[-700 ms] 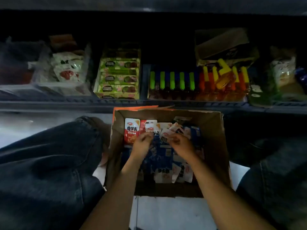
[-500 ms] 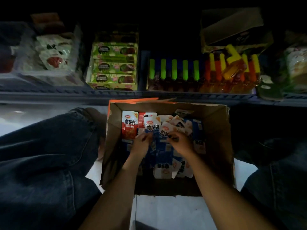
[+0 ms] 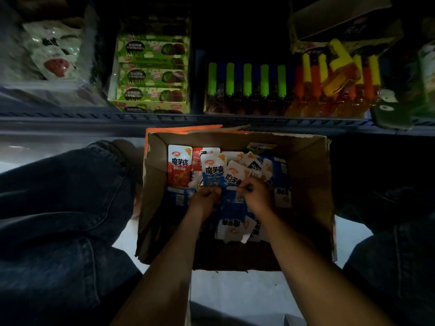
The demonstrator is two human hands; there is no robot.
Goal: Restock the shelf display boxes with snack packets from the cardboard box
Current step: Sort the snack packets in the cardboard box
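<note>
Inside the box, below the shelf, the left hand and right hand pinch blue packets; squaring them into one tidy stack should ease lifting.

The open brown cardboard box on the pale floor is walled on four sides, reachable only from above. Blue-and-white and red snack packets crowd its far half; the near part is bare. Dark denim knees flank it. Beyond, the dark metal shelf edge fronts a packed green display box and rows of green-capped bottles.
</note>
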